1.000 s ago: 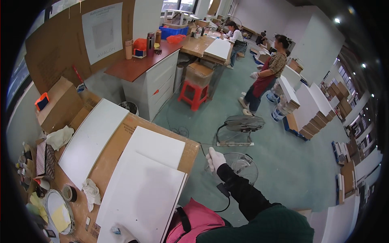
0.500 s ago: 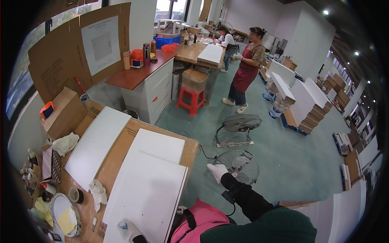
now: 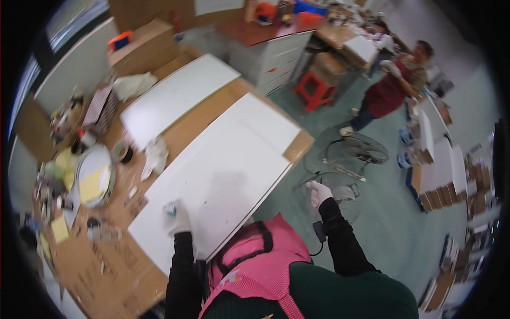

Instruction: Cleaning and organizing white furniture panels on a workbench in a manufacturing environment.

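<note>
My left hand [image 3: 179, 219], in a white glove, is closed around a small bluish thing [image 3: 170, 208] whose kind I cannot make out. It rests at the near left part of a white panel [image 3: 234, 159], which carries a few small dark marks. Another white panel [image 3: 263, 119] shows from beneath its far end. Off the table's right side, my right hand [image 3: 320, 193], also gloved, is held in the air with its fingers curled together. Whether something small is in them is hidden. A wire floor fan [image 3: 348, 198] stands on the floor behind that hand.
On the cardboard-covered table [image 3: 117, 276] lie another white panel [image 3: 178, 98], a crumpled cloth [image 3: 155, 159], a tape roll [image 3: 123, 152] and a round tub [image 3: 109, 189] holding yellow paper. Beyond are a second fan [image 3: 366, 148], a red stool [image 3: 313, 91] and a person [image 3: 390, 90] in a red apron.
The view has swung down and leftward, showing more of the near table. My left hand has moved farther onto the panel with the bluish thing. My right hand remains raised, its fingers curled.
</note>
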`<action>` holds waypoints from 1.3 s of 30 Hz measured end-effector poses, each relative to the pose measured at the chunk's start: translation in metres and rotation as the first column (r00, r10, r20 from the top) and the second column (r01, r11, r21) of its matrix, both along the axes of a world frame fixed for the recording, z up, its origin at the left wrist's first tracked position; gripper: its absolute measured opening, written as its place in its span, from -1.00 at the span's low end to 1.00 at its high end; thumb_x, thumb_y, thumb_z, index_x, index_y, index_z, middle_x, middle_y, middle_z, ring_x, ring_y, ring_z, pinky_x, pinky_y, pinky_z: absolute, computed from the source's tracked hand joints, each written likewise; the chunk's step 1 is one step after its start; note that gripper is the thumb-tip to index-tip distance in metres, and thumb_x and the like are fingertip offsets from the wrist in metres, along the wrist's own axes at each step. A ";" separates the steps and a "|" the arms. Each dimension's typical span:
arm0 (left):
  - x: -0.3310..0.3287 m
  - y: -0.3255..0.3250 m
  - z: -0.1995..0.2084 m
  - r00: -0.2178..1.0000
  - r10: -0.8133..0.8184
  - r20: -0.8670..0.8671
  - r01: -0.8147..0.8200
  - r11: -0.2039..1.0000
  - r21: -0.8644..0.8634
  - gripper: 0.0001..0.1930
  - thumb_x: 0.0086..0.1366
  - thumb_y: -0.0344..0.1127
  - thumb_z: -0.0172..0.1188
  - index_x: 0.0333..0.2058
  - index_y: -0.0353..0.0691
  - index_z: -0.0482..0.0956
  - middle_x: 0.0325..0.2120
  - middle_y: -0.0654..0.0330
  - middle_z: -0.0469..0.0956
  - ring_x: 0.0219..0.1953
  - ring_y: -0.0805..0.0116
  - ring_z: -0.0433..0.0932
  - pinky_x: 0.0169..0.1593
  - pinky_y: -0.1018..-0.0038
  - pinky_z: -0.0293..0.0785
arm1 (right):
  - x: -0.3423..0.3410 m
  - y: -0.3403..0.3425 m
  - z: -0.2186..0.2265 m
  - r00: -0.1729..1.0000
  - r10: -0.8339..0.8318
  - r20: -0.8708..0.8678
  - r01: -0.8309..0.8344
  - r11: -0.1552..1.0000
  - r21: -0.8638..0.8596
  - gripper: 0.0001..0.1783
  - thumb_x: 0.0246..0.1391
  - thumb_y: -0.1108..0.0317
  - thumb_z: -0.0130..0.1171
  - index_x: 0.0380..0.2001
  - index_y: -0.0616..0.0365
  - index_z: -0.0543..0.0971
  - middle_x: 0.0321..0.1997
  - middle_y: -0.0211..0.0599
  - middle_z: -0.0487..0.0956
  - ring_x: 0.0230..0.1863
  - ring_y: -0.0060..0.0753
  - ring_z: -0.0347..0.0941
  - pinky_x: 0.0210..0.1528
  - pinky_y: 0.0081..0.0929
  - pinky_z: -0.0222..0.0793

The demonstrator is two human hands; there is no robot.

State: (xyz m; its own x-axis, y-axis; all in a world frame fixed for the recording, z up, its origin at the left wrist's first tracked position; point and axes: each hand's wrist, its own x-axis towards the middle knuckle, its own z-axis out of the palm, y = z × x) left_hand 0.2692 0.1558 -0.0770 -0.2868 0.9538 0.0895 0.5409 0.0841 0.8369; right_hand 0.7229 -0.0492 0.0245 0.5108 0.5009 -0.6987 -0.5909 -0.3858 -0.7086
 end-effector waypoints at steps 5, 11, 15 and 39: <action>-0.021 -0.011 0.035 0.990 0.118 0.070 -0.107 0.983 -0.148 -0.65 0.21 -0.02 0.18 -0.44 -0.25 0.54 -0.53 0.21 0.52 -0.44 0.37 0.47 -0.29 0.40 0.41 | -0.067 0.025 -0.032 0.964 0.259 -0.054 -0.261 0.965 -0.032 -0.70 0.21 0.18 0.00 -0.19 0.19 0.52 -0.80 -0.52 0.18 -0.84 -0.53 0.14 -0.81 -0.45 0.13; -0.087 0.015 0.061 0.905 0.423 -0.035 -0.420 0.905 0.068 -0.73 0.16 -0.13 0.29 -0.39 -0.22 0.52 -0.53 0.30 0.49 -0.47 0.46 0.44 -0.27 0.50 0.40 | -0.115 0.036 -0.027 0.983 0.166 -0.084 -0.157 0.982 0.103 -0.71 0.24 0.20 -0.01 -0.08 0.13 0.47 -0.45 -0.30 0.46 -0.57 -0.48 0.42 -0.61 -0.49 0.38; -0.142 0.011 0.071 0.868 0.492 -0.063 -0.489 0.870 0.060 -0.71 0.11 -0.13 0.32 -0.38 -0.22 0.49 -0.52 0.28 0.51 -0.45 0.39 0.48 -0.24 0.48 0.43 | -0.119 0.038 -0.021 0.799 0.600 0.031 -0.593 0.796 -0.121 -0.71 0.25 0.24 0.01 -0.09 0.22 0.46 -0.48 -0.28 0.51 -0.66 -0.49 0.40 -0.69 -0.56 0.34; -0.130 -0.100 0.019 0.582 0.655 0.481 -0.634 0.736 -0.236 -0.67 0.12 -0.29 0.38 -0.19 -0.23 0.48 -0.40 0.37 0.44 -0.39 0.55 0.41 -0.26 0.57 0.37 | -0.098 0.196 0.033 0.294 0.634 0.715 -0.631 0.691 -0.353 -0.61 0.07 0.21 0.13 -0.13 0.27 0.59 -0.33 -0.07 0.64 -0.32 -0.28 0.57 -0.23 -0.36 0.43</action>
State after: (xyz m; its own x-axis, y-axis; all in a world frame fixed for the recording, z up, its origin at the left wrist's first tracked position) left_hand 0.1396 0.0556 -0.0577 -0.8172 0.4995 -0.2875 -0.1643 0.2762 0.9469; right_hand 0.6248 0.1469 0.0577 0.3361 0.9125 -0.2334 0.5781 -0.3955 -0.7137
